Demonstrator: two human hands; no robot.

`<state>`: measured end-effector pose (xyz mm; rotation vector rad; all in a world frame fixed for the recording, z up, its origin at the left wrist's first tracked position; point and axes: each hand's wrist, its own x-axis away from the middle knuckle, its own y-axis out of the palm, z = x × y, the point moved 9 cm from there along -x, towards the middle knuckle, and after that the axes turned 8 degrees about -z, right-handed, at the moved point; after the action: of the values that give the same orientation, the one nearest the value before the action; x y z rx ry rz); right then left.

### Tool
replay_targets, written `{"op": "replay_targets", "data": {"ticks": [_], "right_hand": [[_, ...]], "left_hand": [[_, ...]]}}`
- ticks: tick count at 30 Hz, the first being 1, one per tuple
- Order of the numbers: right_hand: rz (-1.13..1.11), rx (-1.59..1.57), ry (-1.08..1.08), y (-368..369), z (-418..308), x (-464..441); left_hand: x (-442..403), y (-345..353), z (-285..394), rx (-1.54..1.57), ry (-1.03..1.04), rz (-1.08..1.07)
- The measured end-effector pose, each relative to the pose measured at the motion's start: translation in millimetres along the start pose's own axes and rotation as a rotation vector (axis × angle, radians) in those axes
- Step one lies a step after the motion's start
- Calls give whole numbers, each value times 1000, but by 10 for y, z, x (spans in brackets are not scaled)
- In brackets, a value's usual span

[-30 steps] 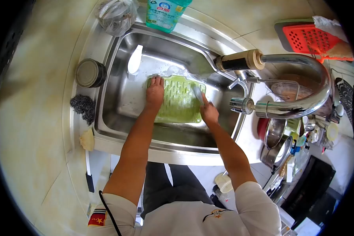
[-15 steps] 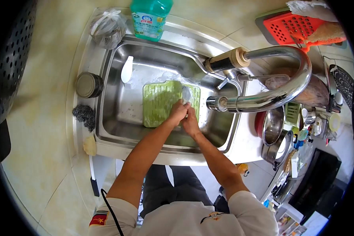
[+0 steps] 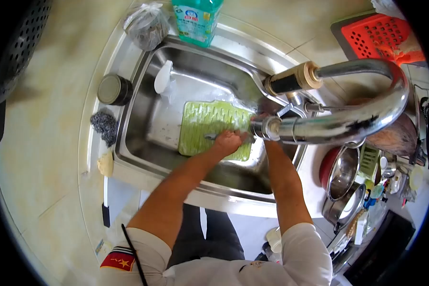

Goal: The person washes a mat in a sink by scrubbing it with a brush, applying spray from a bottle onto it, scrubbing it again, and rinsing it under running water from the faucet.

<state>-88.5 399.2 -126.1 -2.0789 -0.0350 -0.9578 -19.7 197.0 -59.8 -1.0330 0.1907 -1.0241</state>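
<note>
A green ribbed board (image 3: 207,119) with suds on it lies in the steel sink (image 3: 137,112). Over its lower right part, my left hand (image 3: 228,143) is closed on a slim grey tool (image 3: 209,137), whose form is blurred and partly covered. Just right of the board is my right hand (image 3: 259,117), mostly hidden behind the faucet head (image 3: 267,127); its grip does not show. A white handled item (image 3: 163,77) rests at the sink's upper left.
Left of the sink are a lidded jar (image 3: 114,89), a steel scouring pad (image 3: 104,127) and a yellowish sponge (image 3: 105,164). A green detergent bottle (image 3: 197,21) and tied plastic bag (image 3: 147,27) stand behind. Metal bowls (image 3: 343,174) sit right; the curved faucet (image 3: 348,125) overhangs the sink.
Since the hands met over the board, my right hand has moved right behind the faucet head. My left hand has shifted slightly right and down with the grey tool. The view has also shifted.
</note>
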Motion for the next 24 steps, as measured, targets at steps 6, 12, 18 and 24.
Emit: {"op": "replay_targets", "data": {"ticks": [6, 12, 18, 24], "right_hand": [[2, 69, 25, -43, -226, -58], [258, 177, -155, -84, -202, -107], [66, 54, -12, -52, -186, -79], [89, -34, 20, -21, -83, -103]], "left_hand": [[153, -93, 264, 74, -60, -116], [-173, 219, 209, 84, -176, -250], [-48, 141, 146, 169, -46, -123], [128, 340, 390, 139, -33, -135]]}}
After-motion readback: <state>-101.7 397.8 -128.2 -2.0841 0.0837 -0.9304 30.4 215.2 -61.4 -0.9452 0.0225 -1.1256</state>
